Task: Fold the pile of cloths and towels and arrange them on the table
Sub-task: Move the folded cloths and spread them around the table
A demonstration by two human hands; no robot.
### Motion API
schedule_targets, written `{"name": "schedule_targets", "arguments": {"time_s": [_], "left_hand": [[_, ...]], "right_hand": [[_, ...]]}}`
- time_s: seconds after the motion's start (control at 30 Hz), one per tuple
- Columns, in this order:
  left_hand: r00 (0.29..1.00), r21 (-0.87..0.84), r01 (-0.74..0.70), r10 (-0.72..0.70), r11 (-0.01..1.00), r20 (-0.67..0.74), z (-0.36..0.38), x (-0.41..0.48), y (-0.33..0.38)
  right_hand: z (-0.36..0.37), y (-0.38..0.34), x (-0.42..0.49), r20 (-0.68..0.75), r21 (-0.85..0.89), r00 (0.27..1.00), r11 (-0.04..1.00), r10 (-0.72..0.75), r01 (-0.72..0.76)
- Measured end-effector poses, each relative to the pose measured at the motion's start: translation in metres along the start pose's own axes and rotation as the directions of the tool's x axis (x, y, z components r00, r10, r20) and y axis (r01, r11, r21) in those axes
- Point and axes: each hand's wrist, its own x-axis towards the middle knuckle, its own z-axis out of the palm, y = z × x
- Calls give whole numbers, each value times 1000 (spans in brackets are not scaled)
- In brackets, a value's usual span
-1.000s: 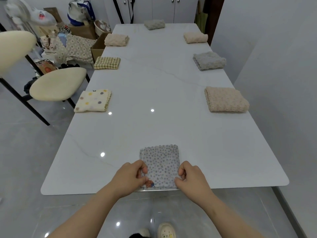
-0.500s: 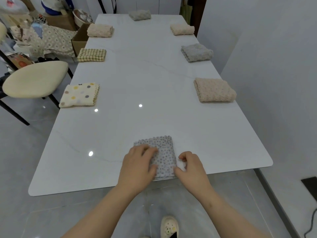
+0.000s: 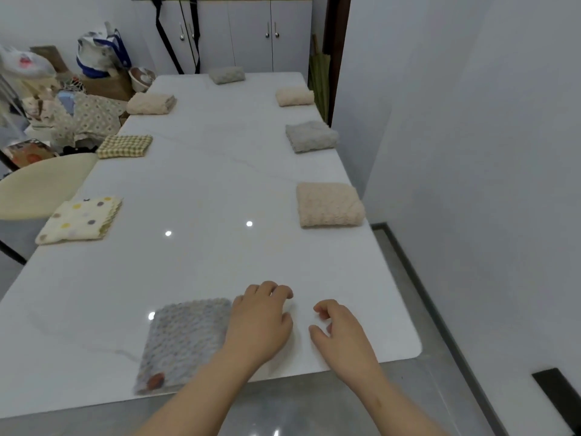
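A folded grey dotted cloth [image 3: 185, 338] lies at the near edge of the white table [image 3: 204, 190]. My left hand [image 3: 261, 322] hovers just right of it with loosely curled fingers and holds nothing. My right hand [image 3: 339, 332] is further right over bare table, fingers loosely curled, also holding nothing. Folded cloths line both long sides: a cream dotted cloth [image 3: 80, 220], a checked cloth [image 3: 125, 146] and a beige towel [image 3: 151, 103] on the left; a beige towel [image 3: 328, 204], a grey towel [image 3: 311, 136] and a beige towel [image 3: 295, 96] on the right; a grey towel [image 3: 227, 75] at the far end.
A cream chair [image 3: 41, 184] stands against the table's left side. Bags, boxes and a heap of fabric [image 3: 85, 118] crowd the floor at the back left. Grey cabinets [image 3: 251, 33] stand behind the table, and a wall runs close along the right.
Both hands have left the grey dotted cloth and moved to its right. The cloth lies folded at the table edge, and the view has swung right.
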Motion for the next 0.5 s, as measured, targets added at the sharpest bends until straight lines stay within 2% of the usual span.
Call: {"name": "schedule_targets", "arguments": {"time_s": [0.13,0.3,0.43,0.5], "left_hand": [[998,-82,54,-50,995,44,24,27,67],[991,-150,131,-128,980,30,51,68,125],[971,-219,192,-217,957,-97,62,106,143],[926,-267,255,-314,930,-209,61,127,145]], "right_hand": [[-63,47,16,-7,-33,1000,999,15,-16],[-128,97,43,44,-54,998,998,44,-41],[-162,112,84,99,-98,995,995,2,8],[-174,113,112,144,-117,989,992,-27,44]]}}
